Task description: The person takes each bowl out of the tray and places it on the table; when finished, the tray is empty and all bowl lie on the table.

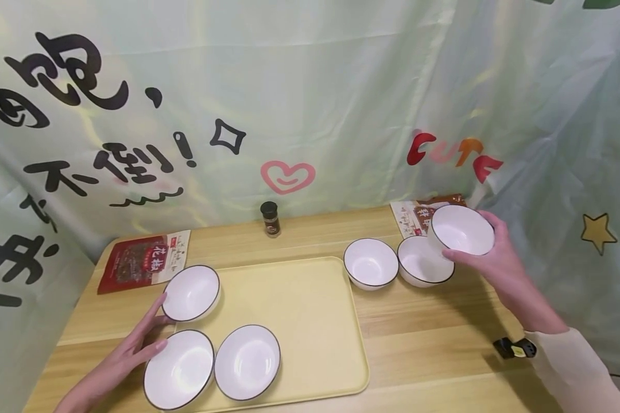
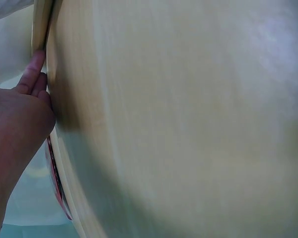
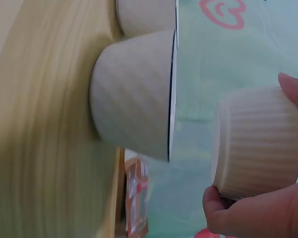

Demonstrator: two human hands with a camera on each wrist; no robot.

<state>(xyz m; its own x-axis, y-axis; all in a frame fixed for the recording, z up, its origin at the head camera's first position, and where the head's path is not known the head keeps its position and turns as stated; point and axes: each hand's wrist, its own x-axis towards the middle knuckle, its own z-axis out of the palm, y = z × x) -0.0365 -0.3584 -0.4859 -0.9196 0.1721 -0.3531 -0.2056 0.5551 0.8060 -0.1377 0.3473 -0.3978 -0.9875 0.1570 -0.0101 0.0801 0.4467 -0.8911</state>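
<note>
On the right, my right hand grips a white bowl by its sides, held up above the table. The right wrist view shows ribs on the outside of this bowl. Below it, two white dark-rimmed bowls stand side by side: one under the lifted bowl, another at the tray's upper right corner. My left hand, fingers extended, touches or nearly touches a bowl on the tray's left edge and a larger-looking bowl below it. Beside that one sits a third bowl.
A yellow tray lies on the wooden table. Behind it stand a dark-capped spice jar and a red packet at the left. Another packet lies behind the right bowls. A printed curtain hangs behind.
</note>
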